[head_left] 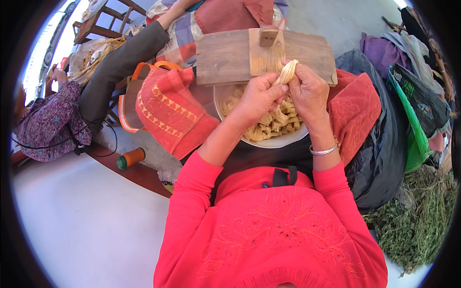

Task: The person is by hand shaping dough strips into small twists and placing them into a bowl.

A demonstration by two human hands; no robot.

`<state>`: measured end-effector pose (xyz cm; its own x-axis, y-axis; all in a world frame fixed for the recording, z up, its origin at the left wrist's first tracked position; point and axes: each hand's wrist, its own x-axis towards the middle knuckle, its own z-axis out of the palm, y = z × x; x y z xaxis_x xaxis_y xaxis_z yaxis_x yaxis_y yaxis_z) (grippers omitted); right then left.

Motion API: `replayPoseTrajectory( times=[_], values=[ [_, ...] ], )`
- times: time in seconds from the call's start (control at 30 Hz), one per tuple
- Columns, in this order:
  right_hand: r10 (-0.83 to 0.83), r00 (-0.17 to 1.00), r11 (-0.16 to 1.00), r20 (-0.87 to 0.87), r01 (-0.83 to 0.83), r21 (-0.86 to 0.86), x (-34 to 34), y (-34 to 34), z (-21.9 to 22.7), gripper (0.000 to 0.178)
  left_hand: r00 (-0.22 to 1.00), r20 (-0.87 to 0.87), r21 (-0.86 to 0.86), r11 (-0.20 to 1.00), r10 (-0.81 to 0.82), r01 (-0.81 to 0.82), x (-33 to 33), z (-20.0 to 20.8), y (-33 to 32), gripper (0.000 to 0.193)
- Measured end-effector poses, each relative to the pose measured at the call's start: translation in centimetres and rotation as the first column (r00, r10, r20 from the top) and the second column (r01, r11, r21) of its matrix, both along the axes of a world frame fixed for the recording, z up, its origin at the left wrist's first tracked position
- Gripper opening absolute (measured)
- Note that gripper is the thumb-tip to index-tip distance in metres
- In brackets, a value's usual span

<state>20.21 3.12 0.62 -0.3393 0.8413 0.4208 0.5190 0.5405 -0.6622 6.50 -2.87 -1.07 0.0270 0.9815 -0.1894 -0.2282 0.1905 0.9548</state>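
Observation:
In front of me, my left hand [261, 96] and my right hand [310, 91] come together over a white bowl [274, 143]. Between them is a bundle of pale yellow fibrous strips [288, 72], twisted or folded, its rounded end poking up past the fingers. Both hands are closed on it, with the left thumb pressed along its lower part. Folded yellowish strips [271, 127] of the same look fill the bowl. Just beyond the hands, a wooden board [223, 57] with a small upright block [268, 36] spans the bowl's far side.
Red towels [173, 108] lie either side of the bowl. At left are another person's dark sleeve [125, 60], a purple patterned garment [50, 122] and an orange thread spool [134, 157]. At right, a black plastic bag [379, 139] borders a heap of green plants [418, 221].

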Motion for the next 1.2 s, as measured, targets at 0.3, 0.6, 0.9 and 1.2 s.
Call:
replayPoseTrajectory(
  times=[0.3, 0.6, 0.9, 1.2],
  values=[
    [-0.265, 0.671, 0.261, -0.692, -0.641, -0.722, 2.1, -2.3, -5.2, 0.022, 0.603, -0.693, 0.54, 0.839, 0.395, 0.071, 1.7, -1.4, -2.0, 0.03],
    [0.179, 0.956, 0.958, -0.232, -0.223, -0.178, 1.4, -2.2, -3.9, 0.011, 0.703, -0.669, 0.368, 0.929, 0.243, 0.028, 0.8, 0.7, -0.7, 0.027],
    [0.019, 0.952, 0.996, -0.304, -0.046, -0.081, 1.2, -0.6, -2.4, 0.005, 0.947, -0.269, 0.011, 0.984, 0.174, -0.177, 1.6, -0.1, -3.3, 0.016],
    [0.2, 0.897, 0.764, -0.394, -0.395, -0.511, 2.6, 0.8, -0.7, 0.024, 0.285, -0.872, 0.469, 0.847, 0.398, 0.25, -1.9, 2.5, -3.3, 0.01]
  ],
)
